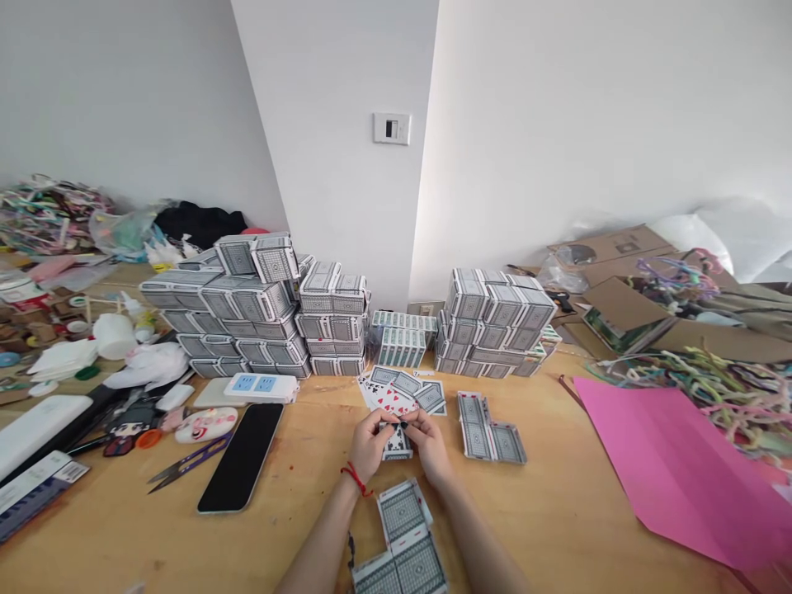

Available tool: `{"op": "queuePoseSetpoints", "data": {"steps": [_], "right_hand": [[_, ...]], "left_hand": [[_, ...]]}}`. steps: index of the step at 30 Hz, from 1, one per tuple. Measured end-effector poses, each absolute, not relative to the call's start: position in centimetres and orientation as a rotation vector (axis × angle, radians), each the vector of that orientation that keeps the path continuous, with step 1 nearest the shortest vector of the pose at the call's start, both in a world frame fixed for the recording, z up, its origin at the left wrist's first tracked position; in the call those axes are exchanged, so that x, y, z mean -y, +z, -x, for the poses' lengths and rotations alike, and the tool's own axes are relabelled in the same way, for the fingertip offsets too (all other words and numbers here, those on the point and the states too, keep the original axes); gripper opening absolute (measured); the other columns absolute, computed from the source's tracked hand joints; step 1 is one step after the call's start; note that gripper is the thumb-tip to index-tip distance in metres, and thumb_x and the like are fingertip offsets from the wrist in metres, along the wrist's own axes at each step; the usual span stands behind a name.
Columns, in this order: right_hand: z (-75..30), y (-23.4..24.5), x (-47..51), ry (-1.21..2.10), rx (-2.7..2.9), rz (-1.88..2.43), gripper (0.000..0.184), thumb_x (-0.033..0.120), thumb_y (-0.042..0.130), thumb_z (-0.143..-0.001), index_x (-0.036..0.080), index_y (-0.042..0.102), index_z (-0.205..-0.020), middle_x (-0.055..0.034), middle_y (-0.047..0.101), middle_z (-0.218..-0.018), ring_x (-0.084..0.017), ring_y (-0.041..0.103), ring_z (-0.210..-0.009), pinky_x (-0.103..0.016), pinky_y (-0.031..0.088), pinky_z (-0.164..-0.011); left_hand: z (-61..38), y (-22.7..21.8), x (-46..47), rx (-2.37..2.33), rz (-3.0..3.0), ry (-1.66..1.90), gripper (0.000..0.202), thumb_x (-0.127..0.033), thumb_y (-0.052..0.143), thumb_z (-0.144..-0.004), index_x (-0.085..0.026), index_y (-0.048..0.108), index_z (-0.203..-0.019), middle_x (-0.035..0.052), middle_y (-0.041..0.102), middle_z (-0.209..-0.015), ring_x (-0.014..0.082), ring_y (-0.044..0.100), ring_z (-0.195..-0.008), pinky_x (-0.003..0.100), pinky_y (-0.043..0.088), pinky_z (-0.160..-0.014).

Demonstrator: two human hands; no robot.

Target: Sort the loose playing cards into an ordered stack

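Observation:
Both my hands are close together at the middle of the table. My left hand (367, 446), with a red string bracelet at the wrist, pinches the left side of a playing card (397, 445) with black pips. My right hand (432, 448) pinches the same piece from the right; its top edge is partly hidden by my fingertips. Just beyond lie loose playing cards (388, 398), some face up, others showing grey patterned backs. An L-shaped piece made of cards (479, 432) lies to the right. Nearer to me, another piece made of cards (405, 513) lies between my forearms.
Tall stacks of card-covered blocks stand at the back left (235, 301) and back right (495, 309). Boxed card decks (401, 346) sit between them. At left are a phone (241, 458), thread snips (189, 464) and a power strip (261, 386); at right, pink paper (674, 470).

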State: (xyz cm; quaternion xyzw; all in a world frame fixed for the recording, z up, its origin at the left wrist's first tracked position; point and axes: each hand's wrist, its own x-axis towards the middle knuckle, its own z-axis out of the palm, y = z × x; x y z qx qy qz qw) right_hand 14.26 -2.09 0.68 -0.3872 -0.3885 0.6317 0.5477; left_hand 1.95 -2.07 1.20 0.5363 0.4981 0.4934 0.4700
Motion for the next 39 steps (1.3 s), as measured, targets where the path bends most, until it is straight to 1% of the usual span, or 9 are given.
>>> {"op": "queuePoseSetpoints", "data": {"steps": [4,8,10,16,21,26,33,36,39], "right_hand": [[-14.35,0.58,2.03,1.51,0.877,0.925,0.013,0.023,0.059,-0.062,0.018,0.052,-0.071,0.0026,0.055,-0.062,-0.011,0.046,-0.055,-0.021,0.033,-0.053],[-14.38,0.44,2.03,1.514,0.867,0.94,0.015,0.025,0.059,-0.062,0.017,0.053,-0.073,0.0019,0.056,-0.062,-0.011,0.046,-0.053,-0.022,0.034,-0.052],[-14.39,0.44,2.05,1.511,0.872,0.945,0.015,0.025,0.059,-0.062,0.017,0.053,-0.073,0.0019,0.055,-0.062,-0.01,0.046,-0.052,-0.021,0.034,-0.05],[-14.41,0.71,2.15,1.494,0.918,0.957,0.01,0.021,0.057,-0.061,0.018,0.052,-0.069,0.0031,0.052,-0.058,-0.01,0.044,-0.05,-0.021,0.033,-0.049],[-14.26,0.8,2.16,1.475,0.943,0.966,0.008,0.019,0.056,-0.061,0.018,0.05,-0.066,0.0041,0.052,-0.056,-0.01,0.044,-0.051,-0.021,0.033,-0.051],[-14.32,0.37,1.95,1.476,0.92,0.979,0.011,0.021,0.057,-0.06,0.018,0.052,-0.069,0.0034,0.053,-0.058,-0.01,0.045,-0.052,-0.021,0.033,-0.05],[-14.45,0.37,1.92,1.502,0.807,0.943,0.009,0.021,0.057,-0.061,0.018,0.052,-0.068,0.0036,0.053,-0.058,-0.01,0.044,-0.05,-0.021,0.033,-0.049],[-14.44,0.42,1.97,1.511,0.786,0.92,0.009,0.02,0.057,-0.062,0.019,0.051,-0.069,0.0036,0.054,-0.06,-0.01,0.045,-0.05,-0.021,0.034,-0.05],[-14.44,0.45,2.01,1.517,0.826,0.927,0.008,0.019,0.057,-0.062,0.018,0.052,-0.068,0.0033,0.054,-0.059,-0.01,0.046,-0.052,-0.022,0.034,-0.051]], "left_hand": [[-1.73,1.34,2.33,-1.167,-1.272,1.176,0.021,-0.024,0.051,-0.066,-0.014,0.059,-0.083,-0.0008,0.055,-0.063,0.0093,0.042,-0.052,0.019,0.032,-0.05],[-1.49,1.34,2.34,-1.102,-1.219,1.158,0.027,-0.024,0.049,-0.066,-0.014,0.059,-0.089,-0.0006,0.056,-0.064,0.0084,0.042,-0.05,0.019,0.032,-0.048],[-1.46,1.33,2.22,-1.123,-1.22,1.166,0.027,-0.022,0.047,-0.066,-0.014,0.06,-0.088,-0.0008,0.056,-0.063,0.0089,0.042,-0.051,0.019,0.032,-0.048],[-1.44,1.24,1.89,-1.201,-1.245,1.16,0.022,-0.022,0.046,-0.063,-0.015,0.063,-0.075,0.0006,0.059,-0.066,0.0124,0.049,-0.059,0.021,0.037,-0.054],[-1.34,1.08,1.87,-1.251,-1.266,1.153,0.021,-0.022,0.045,-0.062,-0.015,0.063,-0.069,0.0011,0.059,-0.064,0.0126,0.049,-0.058,0.021,0.037,-0.054],[-1.47,1.03,1.92,-1.237,-1.278,1.155,0.02,-0.023,0.046,-0.063,-0.015,0.063,-0.072,0.0013,0.06,-0.066,0.0126,0.05,-0.059,0.021,0.038,-0.055],[-1.65,1.17,2.1,-1.152,-1.185,1.191,0.025,-0.026,0.051,-0.066,-0.014,0.059,-0.087,-0.0006,0.056,-0.061,0.0101,0.046,-0.053,0.019,0.035,-0.049],[-1.53,1.27,1.98,-1.123,-1.178,1.204,0.022,-0.025,0.05,-0.067,-0.014,0.059,-0.084,0.0,0.057,-0.064,0.0098,0.047,-0.055,0.019,0.036,-0.05],[-1.39,1.08,1.79,-1.151,-1.185,1.194,0.017,-0.024,0.049,-0.065,-0.014,0.059,-0.076,-0.0011,0.055,-0.059,0.0094,0.046,-0.052,0.019,0.035,-0.048]]}}
